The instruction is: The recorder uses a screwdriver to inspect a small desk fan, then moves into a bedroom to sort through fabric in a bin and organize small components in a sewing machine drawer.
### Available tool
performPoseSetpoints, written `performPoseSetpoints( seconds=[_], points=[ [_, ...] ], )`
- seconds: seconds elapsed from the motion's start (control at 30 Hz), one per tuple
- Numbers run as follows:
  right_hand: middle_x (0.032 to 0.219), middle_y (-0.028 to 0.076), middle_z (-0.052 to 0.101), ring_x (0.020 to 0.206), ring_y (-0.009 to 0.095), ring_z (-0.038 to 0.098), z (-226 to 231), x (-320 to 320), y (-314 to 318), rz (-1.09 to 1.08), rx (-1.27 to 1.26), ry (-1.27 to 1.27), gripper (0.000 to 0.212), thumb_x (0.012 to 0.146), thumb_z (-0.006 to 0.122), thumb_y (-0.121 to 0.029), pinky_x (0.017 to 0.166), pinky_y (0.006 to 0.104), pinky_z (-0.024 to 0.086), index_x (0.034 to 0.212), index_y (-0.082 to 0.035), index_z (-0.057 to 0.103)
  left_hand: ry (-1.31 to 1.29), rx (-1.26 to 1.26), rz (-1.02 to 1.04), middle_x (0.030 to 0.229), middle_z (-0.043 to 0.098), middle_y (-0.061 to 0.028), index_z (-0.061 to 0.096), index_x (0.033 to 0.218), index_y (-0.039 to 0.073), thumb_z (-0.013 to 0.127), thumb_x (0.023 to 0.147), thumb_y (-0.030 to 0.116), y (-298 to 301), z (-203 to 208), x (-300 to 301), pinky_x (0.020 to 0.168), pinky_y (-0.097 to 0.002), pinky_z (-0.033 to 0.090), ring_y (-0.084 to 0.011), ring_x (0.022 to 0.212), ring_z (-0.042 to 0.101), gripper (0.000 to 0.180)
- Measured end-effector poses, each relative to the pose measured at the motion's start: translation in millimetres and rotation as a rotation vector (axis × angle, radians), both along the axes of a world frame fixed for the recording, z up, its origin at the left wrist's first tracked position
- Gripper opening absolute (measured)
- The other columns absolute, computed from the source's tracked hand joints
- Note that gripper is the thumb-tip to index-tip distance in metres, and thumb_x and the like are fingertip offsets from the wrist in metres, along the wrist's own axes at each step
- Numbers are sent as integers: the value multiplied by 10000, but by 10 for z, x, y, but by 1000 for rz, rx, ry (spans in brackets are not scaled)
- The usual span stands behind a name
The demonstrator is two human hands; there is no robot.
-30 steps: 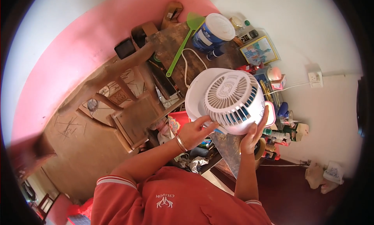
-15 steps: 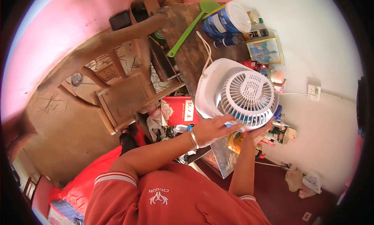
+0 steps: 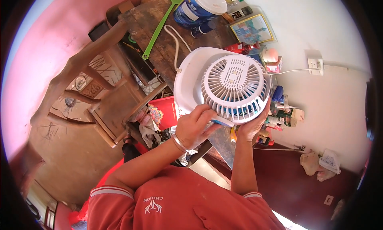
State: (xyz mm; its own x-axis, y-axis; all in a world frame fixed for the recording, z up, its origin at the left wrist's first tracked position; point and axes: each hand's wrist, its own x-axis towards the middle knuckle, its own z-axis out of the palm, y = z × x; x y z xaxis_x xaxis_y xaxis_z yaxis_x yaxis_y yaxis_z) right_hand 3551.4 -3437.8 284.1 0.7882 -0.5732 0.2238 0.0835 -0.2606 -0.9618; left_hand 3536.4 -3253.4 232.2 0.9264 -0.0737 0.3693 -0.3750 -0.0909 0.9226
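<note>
A white electric fan (image 3: 236,79) with a round slatted grille and a broad white base (image 3: 187,80) is between my hands above the table. My left hand (image 3: 194,125), a silver bangle on its wrist, has its fingers curled against the near left rim of the grille. Around the near right side of the fan head my right hand (image 3: 253,127) is wrapped, its fingertips partly hidden behind the housing. Blue parts show through the slats. Under the left edge of the base lies a red booklet (image 3: 163,112), partly covered.
On the dark wooden table (image 3: 149,20) stand a blue tub with a white lid (image 3: 197,10), a green fly swatter (image 3: 159,28) and a framed picture (image 3: 252,29). Bottles line the wall. A white cord runs to a wall socket (image 3: 315,66). A wooden chair (image 3: 115,110) stands left.
My left fingers have moved from lying across the grille to curling at its near rim. The view has shifted, so the surroundings sit differently. My right hand still supports the fan.
</note>
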Motion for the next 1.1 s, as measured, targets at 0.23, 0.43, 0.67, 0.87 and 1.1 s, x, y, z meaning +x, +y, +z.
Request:
performPoseSetpoints(
  seconds=[0.23,0.43,0.67,0.87,1.1],
  points=[
    [1366,138,358,1233,235,385,15,-12,65,24,-224,3,594,960,224,-417,1016,347,320,1377,0,300,-37,83,21,901,594,-82,588,910,67,838,575,200,66,-76,-31,580,-304,516,-220,732,627,439],
    [1421,126,296,1305,246,283,-1,-90,135,23,-390,-11,616,968,224,-453,1076,372,212,1388,-6,278,-150,150,124,967,585,-90,513,969,68,848,557,220,48,-140,-9,595,-314,519,-235,733,625,552],
    [1415,131,299,1297,255,296,-31,-122,133,46,-326,-48,638,959,238,-474,1062,377,241,1391,-6,270,-180,206,128,980,588,-81,532,961,86,832,511,204,-8,-282,-59,584,-310,508,-236,720,617,554],
    [1421,145,271,1300,265,288,-69,-189,180,24,-285,-43,657,953,227,-486,1061,382,246,1403,-8,241,-200,188,138,1002,555,-117,485,1041,73,792,584,156,18,-314,-84,622,-345,505,-273,776,602,557],
    [1449,154,228,1327,273,246,15,-246,405,-11,-514,9,598,971,246,-413,1076,379,210,1408,-7,222,-182,136,128,1025,548,-135,484,1018,83,825,494,143,195,-291,245,628,-351,521,-281,796,601,629]
  ],
)
